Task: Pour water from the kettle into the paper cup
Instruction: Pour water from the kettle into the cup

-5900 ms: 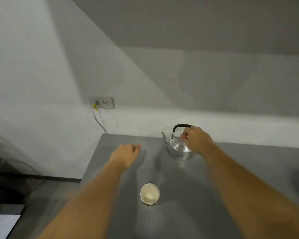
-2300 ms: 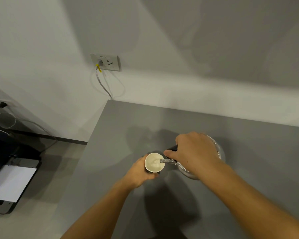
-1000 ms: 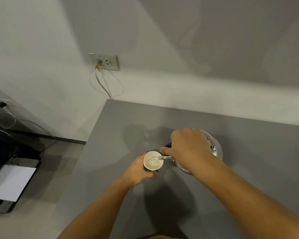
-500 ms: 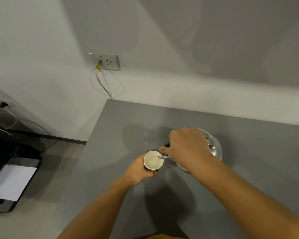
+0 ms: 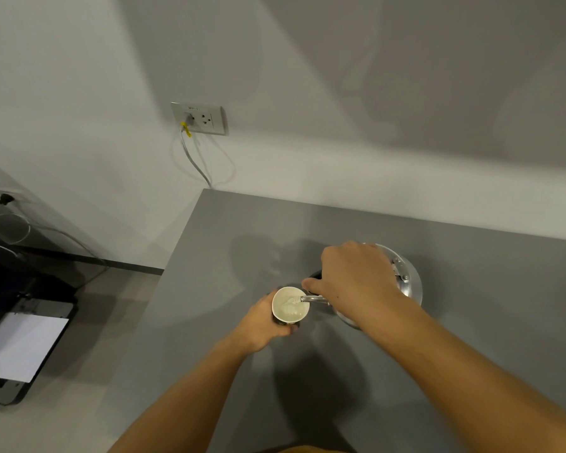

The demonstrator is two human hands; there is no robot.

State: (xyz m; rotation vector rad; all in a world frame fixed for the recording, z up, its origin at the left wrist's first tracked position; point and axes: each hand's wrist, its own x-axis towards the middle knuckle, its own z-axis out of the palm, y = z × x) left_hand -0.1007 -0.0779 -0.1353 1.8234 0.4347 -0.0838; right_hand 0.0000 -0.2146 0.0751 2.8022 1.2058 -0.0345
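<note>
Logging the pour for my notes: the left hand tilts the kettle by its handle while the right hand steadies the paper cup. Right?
Not quite: the hands are swapped. In the head view the right hand tilts the kettle by its handle, and the left hand steadies the paper cup.

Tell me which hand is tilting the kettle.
The right hand, gripping the kettle; the left hand only steadies the paper cup.

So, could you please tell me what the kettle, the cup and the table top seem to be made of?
Kettle: probably polished metal, silvery with bright reflections and rivets. Cup: looks like matte off-white paper, thin-rimmed. Table top: smooth grey, faintly sheened surface, perhaps laminate; I cannot tell for sure.
</note>
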